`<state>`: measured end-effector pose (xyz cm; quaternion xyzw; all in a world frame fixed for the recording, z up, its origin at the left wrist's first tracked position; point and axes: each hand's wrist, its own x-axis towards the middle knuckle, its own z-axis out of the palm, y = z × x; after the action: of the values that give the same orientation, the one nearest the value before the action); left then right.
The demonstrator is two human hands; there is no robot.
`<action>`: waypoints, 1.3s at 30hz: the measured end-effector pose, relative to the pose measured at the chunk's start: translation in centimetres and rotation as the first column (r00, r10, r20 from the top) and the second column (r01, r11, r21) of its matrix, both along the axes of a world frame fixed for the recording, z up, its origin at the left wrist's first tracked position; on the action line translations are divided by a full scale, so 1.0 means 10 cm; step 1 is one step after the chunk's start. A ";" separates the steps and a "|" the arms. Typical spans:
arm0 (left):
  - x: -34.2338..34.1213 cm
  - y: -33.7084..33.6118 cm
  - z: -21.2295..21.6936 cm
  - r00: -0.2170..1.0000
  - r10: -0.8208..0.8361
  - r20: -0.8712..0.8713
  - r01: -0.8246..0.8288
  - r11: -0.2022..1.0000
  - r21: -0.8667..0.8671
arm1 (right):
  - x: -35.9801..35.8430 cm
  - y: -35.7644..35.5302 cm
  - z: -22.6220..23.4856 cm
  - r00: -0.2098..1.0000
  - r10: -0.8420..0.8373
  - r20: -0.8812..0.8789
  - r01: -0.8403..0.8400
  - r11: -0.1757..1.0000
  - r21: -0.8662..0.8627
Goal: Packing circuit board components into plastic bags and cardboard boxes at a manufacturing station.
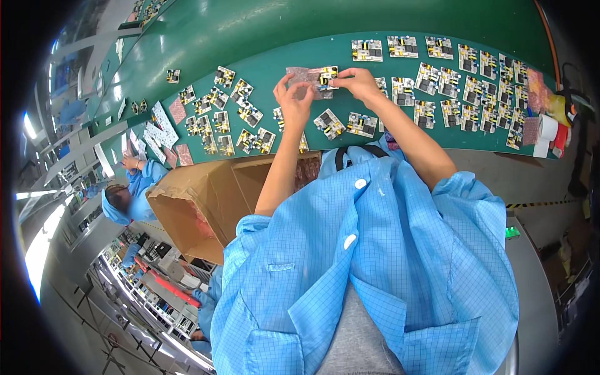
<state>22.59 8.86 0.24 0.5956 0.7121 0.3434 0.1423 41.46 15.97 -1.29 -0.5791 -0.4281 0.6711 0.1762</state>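
Observation:
My left hand (292,100) pinches the left end of a pink translucent bag (304,77) held just above the green belt (269,56). My right hand (355,81) grips a small circuit board (327,76) with yellow and black parts, its left part lying inside the bag's open right end. Both hands meet over the middle of the belt. More circuit boards lie just below the hands, one (329,124) under my left wrist and another (362,124) beside my right forearm.
Several loose circuit boards (475,94) cover the belt to the right, others (231,119) to the left. An open cardboard box (212,194) stands below the belt. A co-worker in a blue cap (122,200) works at left beside pink bags (178,110). Tape rolls (550,128) sit far right.

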 end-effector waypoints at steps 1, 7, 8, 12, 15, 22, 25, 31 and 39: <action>0.01 0.00 0.00 1.000 0.009 0.016 -0.009 1.000 -0.003 | 0.00 0.00 0.02 0.999 0.035 -0.005 -0.034 0.999 0.029; 0.02 -0.02 0.03 0.994 0.084 0.074 -0.083 0.996 -0.024 | -0.02 -0.07 0.01 0.997 0.072 -0.019 -0.072 0.997 0.028; 0.02 -0.03 0.04 0.987 0.119 0.111 -0.117 0.993 -0.024 | -0.03 -0.08 0.02 0.999 0.004 -0.038 -0.004 1.000 0.000; 0.07 0.00 0.07 0.985 0.120 0.125 -0.120 0.993 -0.005 | -0.04 -0.10 -0.04 0.976 -0.152 -0.154 0.121 0.973 -0.197; 0.01 0.07 0.09 0.980 0.095 0.177 -0.100 0.995 0.022 | -0.08 -0.13 -0.08 0.988 0.001 -0.157 0.014 0.995 0.095; 0.07 0.01 0.13 0.980 0.090 0.180 -0.085 0.996 -0.032 | -0.01 -0.06 0.08 0.991 0.065 -0.115 -0.067 0.998 -0.018; 0.08 0.07 0.13 0.996 0.036 0.087 -0.038 0.999 0.017 | 0.04 -0.01 0.10 0.993 0.068 -0.099 -0.073 0.996 -0.048; 0.12 0.13 0.16 0.994 0.059 0.093 -0.059 0.998 -0.002 | 0.07 0.03 0.12 0.978 -0.077 -0.192 0.042 0.983 -0.176; 0.12 0.18 0.06 0.961 0.129 0.243 -0.111 0.990 -0.083 | 0.00 0.00 0.06 0.993 -0.011 -0.121 0.013 1.000 0.017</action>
<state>23.76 10.66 0.85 0.4985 0.7349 0.3986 0.2294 41.47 15.98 -0.72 -0.5383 -0.4189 0.7001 0.2112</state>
